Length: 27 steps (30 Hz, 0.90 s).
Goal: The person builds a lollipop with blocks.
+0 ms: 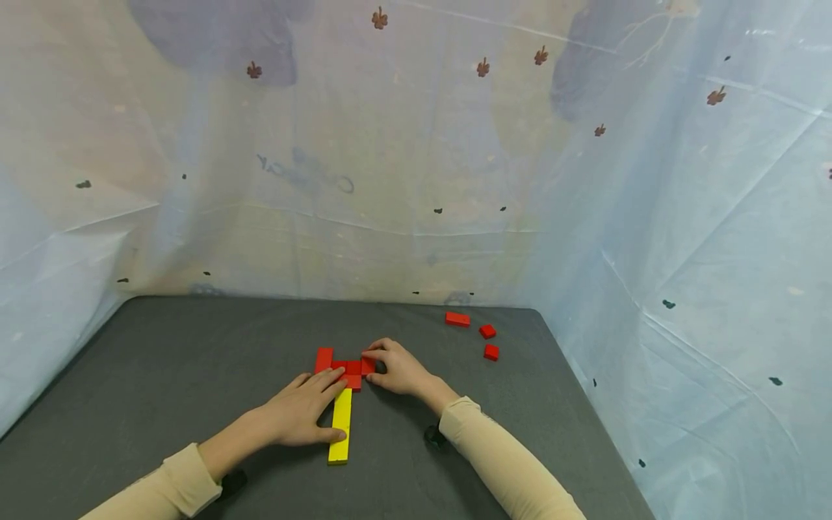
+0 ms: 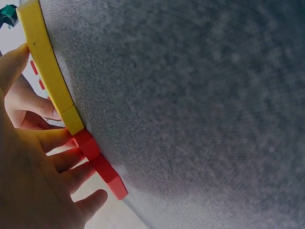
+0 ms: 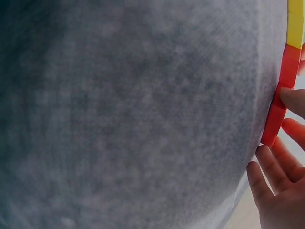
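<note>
A flat row of red blocks (image 1: 353, 367) lies on the grey table, joined below by a long yellow bar (image 1: 341, 417) that points toward me. A seam crosses the yellow bar (image 2: 45, 57) near its red end in the left wrist view. My left hand (image 1: 297, 412) rests along the left side, straight fingers touching the red blocks and thumb on the yellow bar. With thumb and fingers, my right hand (image 1: 401, 370) pinches the red block (image 1: 368, 366) at the row's right end. In the right wrist view, the thumb presses the side of that red block (image 3: 274, 123).
Toward the table's far right lie a red oblong block (image 1: 458, 319) and two small red blocks, one (image 1: 487, 331) behind the other (image 1: 491, 352). A pale patterned sheet (image 1: 364, 166) hangs behind the dark grey table (image 1: 214, 354) and along its right side.
</note>
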### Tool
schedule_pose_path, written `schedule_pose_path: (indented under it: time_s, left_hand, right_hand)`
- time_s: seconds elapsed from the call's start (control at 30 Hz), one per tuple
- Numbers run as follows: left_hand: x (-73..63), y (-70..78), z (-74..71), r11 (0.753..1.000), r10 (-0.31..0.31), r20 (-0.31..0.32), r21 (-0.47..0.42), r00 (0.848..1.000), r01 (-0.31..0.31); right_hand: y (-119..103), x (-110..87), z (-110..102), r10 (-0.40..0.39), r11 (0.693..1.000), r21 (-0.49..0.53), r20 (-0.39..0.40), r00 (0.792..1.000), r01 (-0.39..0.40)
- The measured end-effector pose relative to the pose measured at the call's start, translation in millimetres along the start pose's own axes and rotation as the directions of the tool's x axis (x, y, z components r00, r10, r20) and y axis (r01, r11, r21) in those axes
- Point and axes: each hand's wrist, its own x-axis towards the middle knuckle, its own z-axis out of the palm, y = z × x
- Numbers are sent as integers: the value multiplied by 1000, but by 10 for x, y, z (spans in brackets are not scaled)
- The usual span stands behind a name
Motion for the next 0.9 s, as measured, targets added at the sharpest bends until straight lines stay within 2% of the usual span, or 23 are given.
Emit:
schedule_pose_path:
  time_s: [0.23, 0.57, 0.77, 0.9]
  left_hand:
    - [22, 6, 15, 1000, -1, -6, 6, 1000, 1]
    - [-29, -6, 5, 1000, -3, -32, -12, 999, 2]
    - [-67, -22, -11, 1000, 2, -59, -18, 998, -3]
    - [-87, -42, -4, 1000, 10, -79, -9, 997, -11]
  right_hand:
    - [24, -40, -33, -1, 999, 48, -16, 1000, 2]
    - [172, -238, -249, 13, 989, 148, -127, 992, 7]
    - [452, -467, -399, 96, 981, 185, -233, 968, -53]
    - [667, -644, -483, 168, 972, 206, -276, 946, -113]
